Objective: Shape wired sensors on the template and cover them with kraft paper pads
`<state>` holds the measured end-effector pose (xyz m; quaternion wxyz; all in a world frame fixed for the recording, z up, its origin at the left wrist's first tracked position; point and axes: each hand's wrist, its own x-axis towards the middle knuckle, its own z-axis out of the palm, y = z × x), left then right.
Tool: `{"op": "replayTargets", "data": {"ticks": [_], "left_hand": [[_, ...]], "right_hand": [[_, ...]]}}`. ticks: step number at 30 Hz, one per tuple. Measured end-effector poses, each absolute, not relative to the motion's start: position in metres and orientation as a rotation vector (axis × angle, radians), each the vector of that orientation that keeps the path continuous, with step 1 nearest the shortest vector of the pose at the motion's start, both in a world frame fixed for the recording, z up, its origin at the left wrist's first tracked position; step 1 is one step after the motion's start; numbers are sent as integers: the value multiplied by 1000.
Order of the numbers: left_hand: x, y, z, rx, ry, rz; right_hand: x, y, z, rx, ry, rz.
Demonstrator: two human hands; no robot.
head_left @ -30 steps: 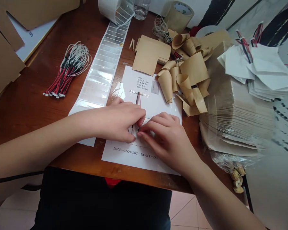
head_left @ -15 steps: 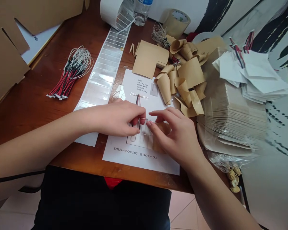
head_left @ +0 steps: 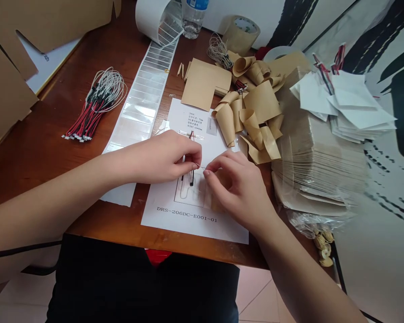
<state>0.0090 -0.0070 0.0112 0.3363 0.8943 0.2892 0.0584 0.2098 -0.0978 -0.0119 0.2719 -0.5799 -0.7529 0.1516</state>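
Over the printed sheet (head_left: 195, 226), my left hand (head_left: 175, 157) pinches a thin white wire (head_left: 202, 168) between thumb and index finger. My right hand (head_left: 234, 184) faces it and pinches the same wire a short way to the right. Beneath my left hand a wire harness (head_left: 192, 178) with black sleeving lies on the sheet; its upper end sits at a clear strip near the printed text. A pale loop of wire or its drawing shows inside the printed rectangle. My fingers hide part of the harness.
A bundle of red, black and white wire harnesses (head_left: 96, 105) lies left of a label strip (head_left: 139, 98). Behind the sheet are brown paper squares (head_left: 202, 83) and curled brown papers (head_left: 256, 112). A wrapped stack (head_left: 319, 166) stands right, topped by white papers (head_left: 353, 98). A bottle (head_left: 192, 20) stands behind.
My right thumb and index finger have closed on the wire. The wire's curve between my hands has become a short, straighter span. The whole view has shifted slightly.
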Motion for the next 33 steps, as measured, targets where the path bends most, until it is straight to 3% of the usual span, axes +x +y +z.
{"op": "replayTargets", "data": {"ticks": [23,33], "left_hand": [[14,-14,11,2355,685,0],[13,-18,8,2427,678,15]], "right_hand": [[201,-109,3,-1380,-1632,817],[202,-112,2,-1314,-1523,826]]}}
